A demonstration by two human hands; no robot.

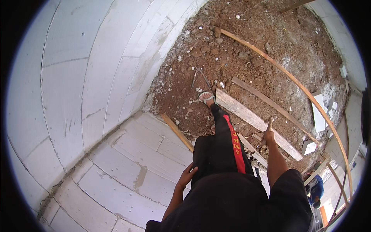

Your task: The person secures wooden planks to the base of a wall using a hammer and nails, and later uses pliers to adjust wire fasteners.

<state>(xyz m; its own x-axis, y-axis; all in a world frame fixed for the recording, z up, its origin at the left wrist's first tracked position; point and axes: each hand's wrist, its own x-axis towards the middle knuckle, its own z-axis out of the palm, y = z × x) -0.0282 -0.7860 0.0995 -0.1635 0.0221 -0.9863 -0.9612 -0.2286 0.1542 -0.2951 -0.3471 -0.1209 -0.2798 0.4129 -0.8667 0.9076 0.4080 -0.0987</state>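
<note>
My right hand (267, 138) is closed round a short wooden-handled tool (270, 124), whose far end points away from me; its exact kind is too small to make out. It is held above a long pale plank (251, 118) on the soil. My left hand (187, 176) lies against the hip of my black trousers (208, 150), its fingers stretched out and holding nothing. My sandalled foot (207, 97) stands on the dirt at the plank's far end. A narrower brown board (272, 106) lies to the right of that plank.
Pale block walls rise at the left (77, 73) and lower left (127, 174). A long timber (286, 71) crosses the rubble-strewn soil (232, 58). White block pieces (319, 112) lie at the right. Another person (317, 189) is at the lower right, beside leaning timbers.
</note>
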